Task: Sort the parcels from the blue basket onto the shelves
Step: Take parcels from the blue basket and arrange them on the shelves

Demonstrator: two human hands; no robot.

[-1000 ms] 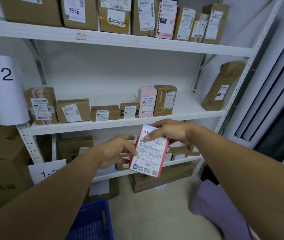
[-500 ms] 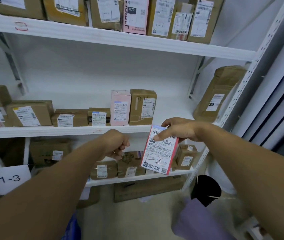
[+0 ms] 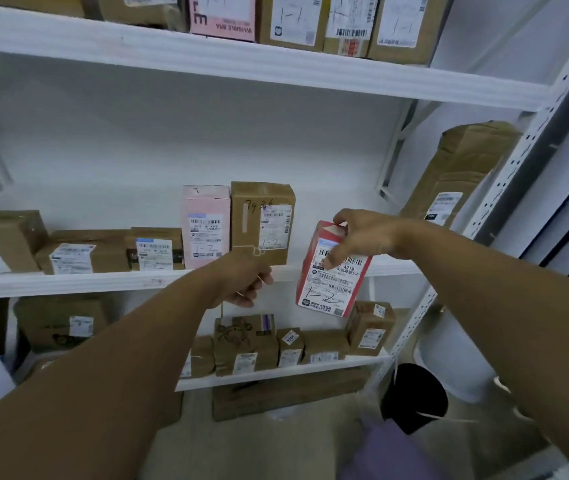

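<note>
The right hand [image 3: 362, 237] grips the parcel [image 3: 328, 285] by its top end, fingers over the red top edge and thumb pressed on the white label (the label faces the camera, with a handwritten mark low on it). The parcel hangs tilted in the air in front of the middle shelf [image 3: 68, 282], touching nothing there; its top sits above the shelf's front edge and its lower end dips below it, before the gap over the lower shelf [image 3: 276, 374]. It is just right of the brown box [image 3: 262, 220], which stands upright on the middle shelf with a pink box [image 3: 205, 223] touching its left side. The left hand [image 3: 246, 280] is raised in front of the same shelf edge, below the brown box, its fingers curled under and nothing visible in them. Further left on the middle shelf lie low boxes [image 3: 71, 252], labels forward. More small boxes fill the lower shelf, and the top shelf [image 3: 276, 69] carries a row of labelled cartons. A long brown package [image 3: 463, 168] leans at the right end of the middle shelf against the post [image 3: 508, 174]. A black bin [image 3: 414, 396] stands on the floor at lower right.
</note>
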